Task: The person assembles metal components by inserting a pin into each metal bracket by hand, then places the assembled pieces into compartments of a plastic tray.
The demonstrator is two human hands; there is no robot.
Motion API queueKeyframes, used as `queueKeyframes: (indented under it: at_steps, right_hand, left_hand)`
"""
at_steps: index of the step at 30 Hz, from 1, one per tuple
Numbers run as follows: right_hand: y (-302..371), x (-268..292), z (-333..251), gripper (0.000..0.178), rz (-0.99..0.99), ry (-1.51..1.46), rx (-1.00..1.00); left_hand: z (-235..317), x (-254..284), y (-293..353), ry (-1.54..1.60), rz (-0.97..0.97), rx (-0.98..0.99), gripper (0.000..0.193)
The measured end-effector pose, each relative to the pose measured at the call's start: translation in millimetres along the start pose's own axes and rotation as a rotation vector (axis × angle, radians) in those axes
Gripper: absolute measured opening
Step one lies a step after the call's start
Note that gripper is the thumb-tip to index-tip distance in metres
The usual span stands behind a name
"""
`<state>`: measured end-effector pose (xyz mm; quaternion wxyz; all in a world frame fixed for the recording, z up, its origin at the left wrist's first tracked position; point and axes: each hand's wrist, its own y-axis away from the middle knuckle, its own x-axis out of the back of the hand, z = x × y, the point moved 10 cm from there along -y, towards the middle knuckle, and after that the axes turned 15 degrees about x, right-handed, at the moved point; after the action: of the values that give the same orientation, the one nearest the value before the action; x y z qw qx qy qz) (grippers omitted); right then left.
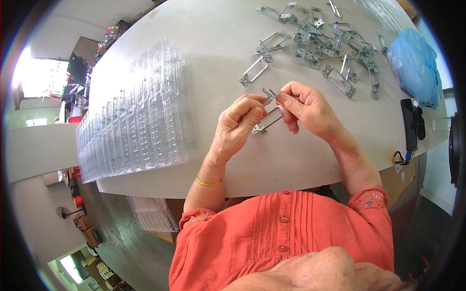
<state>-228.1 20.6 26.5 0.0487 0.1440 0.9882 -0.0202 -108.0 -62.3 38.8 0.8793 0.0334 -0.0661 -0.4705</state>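
Observation:
Above the near middle of the table, my left hand (238, 121) is closed on one side of a small metal bracket frame (270, 95). My right hand (308, 107) pinches the other side of the same frame, thumb and forefinger meeting at its top end. Thin bars of the frame show between the hands, with a pierced end plate at the lower left; my fingers hide the rest. Beyond my hands lies a loose pile of similar metal bracket frames (315, 41). One single frame (253, 70) lies nearer, just past my left hand.
Stacked clear plastic blister trays (136, 111) cover the table's left side. A blue plastic bag (415, 65) stands at the right, with a black phone (408, 125) nearer me. More clear trays (383, 14) lie at the far right. A cardboard box (399, 184) sits below the right edge.

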Motion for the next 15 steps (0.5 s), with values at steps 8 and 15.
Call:
queueKeyframes:
  at_steps: [8, 15]
  right_hand:
    - [1, 1, -2, 0.023, -0.075, -0.029, 0.000]
    - [-5, 6, -26, 0.008, 0.011, 0.038, 0.408]
  left_hand:
    - [-6, 11, -1, 0.099, 0.068, 0.120, 0.019]
    - [-16, 4, -1, 0.121, -0.031, 0.222, 0.027]
